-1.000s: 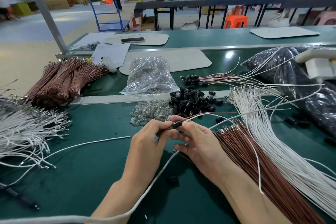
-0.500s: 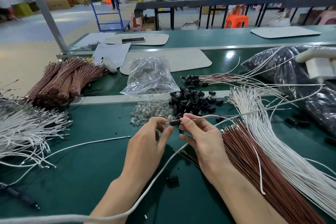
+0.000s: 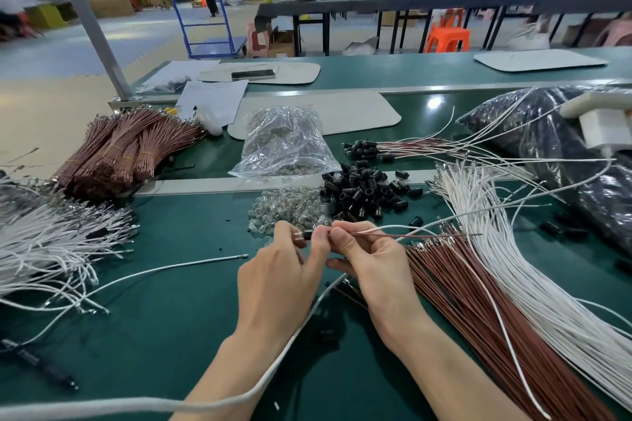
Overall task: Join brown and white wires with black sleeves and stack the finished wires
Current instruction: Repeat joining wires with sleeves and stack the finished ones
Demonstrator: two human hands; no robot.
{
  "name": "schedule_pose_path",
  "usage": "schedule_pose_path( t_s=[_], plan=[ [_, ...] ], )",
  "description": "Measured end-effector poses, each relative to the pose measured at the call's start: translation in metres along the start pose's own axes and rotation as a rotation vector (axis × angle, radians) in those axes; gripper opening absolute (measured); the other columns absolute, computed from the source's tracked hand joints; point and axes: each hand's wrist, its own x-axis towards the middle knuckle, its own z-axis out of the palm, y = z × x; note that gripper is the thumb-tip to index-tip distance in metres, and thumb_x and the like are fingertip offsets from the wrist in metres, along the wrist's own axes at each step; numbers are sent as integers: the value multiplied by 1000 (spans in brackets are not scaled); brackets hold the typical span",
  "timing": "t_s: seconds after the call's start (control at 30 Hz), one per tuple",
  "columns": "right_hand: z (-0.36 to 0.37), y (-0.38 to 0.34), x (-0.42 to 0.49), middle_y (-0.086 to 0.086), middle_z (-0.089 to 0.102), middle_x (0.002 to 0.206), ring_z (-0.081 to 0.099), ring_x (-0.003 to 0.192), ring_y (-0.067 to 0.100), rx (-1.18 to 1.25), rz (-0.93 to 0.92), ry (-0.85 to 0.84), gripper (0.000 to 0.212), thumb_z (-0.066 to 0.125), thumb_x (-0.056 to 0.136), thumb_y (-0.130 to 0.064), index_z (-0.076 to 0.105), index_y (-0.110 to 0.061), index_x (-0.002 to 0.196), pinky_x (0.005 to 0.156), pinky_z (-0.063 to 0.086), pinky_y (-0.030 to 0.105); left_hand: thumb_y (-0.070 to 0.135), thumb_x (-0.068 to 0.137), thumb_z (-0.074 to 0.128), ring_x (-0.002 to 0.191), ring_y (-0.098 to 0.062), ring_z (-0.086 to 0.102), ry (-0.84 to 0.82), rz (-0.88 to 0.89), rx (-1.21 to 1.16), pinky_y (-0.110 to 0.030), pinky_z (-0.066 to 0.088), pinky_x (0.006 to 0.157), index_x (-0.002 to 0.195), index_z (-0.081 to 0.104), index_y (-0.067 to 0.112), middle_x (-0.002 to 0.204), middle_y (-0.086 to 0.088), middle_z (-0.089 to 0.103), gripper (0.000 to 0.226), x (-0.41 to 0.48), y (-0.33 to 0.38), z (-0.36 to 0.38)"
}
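Green cloth covered the long work table (image 3: 164, 335), and a big room full of boxes sat behind it. Near the middle of the table, the left hand (image 3: 280, 280) pinched a small black sleeve (image 3: 307, 235) between thumb and fingers. The right hand (image 3: 372, 267) pinched a thin brown wire (image 3: 437, 235) and a thin white wire (image 3: 403, 225) just beside the sleeve, where their ends went into it. Both wires ran off to the right, up off the table.

More sleeves lay in a black pile (image 3: 362, 191) behind the hands. Loose brown wires (image 3: 485, 311) and loose white wires (image 3: 519, 270) lay in long rows on the right. The finished wires (image 3: 417, 146) lay together farther back, with their sleeves all at one end.

The wires looked very light and bendy, so they would likely flop if held far from the tip. Holding them close to the end, as the right hand did, seemed best for pushing. The sleeve looked tiny, hard and smooth, so it could slip or roll away. A firm pinch on its sides seemed the safe way to hold it.
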Motion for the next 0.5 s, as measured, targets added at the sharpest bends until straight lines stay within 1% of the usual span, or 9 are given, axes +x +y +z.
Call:
schedule_pose_path(
  t_s=[0.07, 0.17, 0.23, 0.3, 0.4, 0.5],
  plan=[
    [1, 1, 0, 10, 78, 93, 75, 91, 23, -5, 1, 7, 5, 69, 92, -11, 73, -10, 94, 73, 60, 27, 71, 91, 22, 58, -18, 54, 14, -11, 17, -36, 33, 56, 74, 36, 29, 59, 10, 57, 48, 0, 1, 1],
    [1, 3, 0, 11, 78, 94, 75, 94, 26, -6, -1, 3, 4, 68, 92, -9, 72, -8, 95, 76, 61, 28, 72, 91, 16, 53, -15, 48, -10, -3, 18, -35, 30, 53, 71, 33, 29, 54, 9, 52, 51, -1, 2, 2],
    [0, 3, 0, 10, 78, 95, 75, 94, 24, -24, -5, -26, 6, 66, 93, -9, 70, -7, 97, 77, 61, 27, 75, 90, 12, 52, -11, 48, -23, -2, -2, -35, 31, 53, 71, 34, 27, 53, 7, 51, 56, 0, 1, 2],
    [-2, 3, -1, 8, 78, 96, 75, 95, 21, -36, -9, -53, 7, 65, 95, -10, 69, -6, 99, 75, 59, 24, 76, 89, 13, 52, -9, 49, -35, 0, -20, -35, 33, 53, 70, 35, 24, 52, 5, 51, 59, 0, 0, 1],
    [-3, 2, -1, 8, 78, 97, 75, 95, 20, -26, -1, -63, 8, 62, 97, -10, 66, -5, 101, 72, 58, 20, 73, 90, 12, 53, -12, 49, -64, 19, -19, -38, 35, 56, 70, 36, 22, 54, 2, 52, 60, 1, 0, 1],
    [-5, 2, 0, 9, 78, 98, 75, 95, 21, -23, 2, -84, 9, 59, 98, -11, 64, -4, 102, 74, 58, 20, 73, 91, 9, 58, -20, 54, -83, 31, -22, -40, 40, 59, 72, 38, 22, 58, 1, 54, 62, 1, -1, 1]
  ],
)
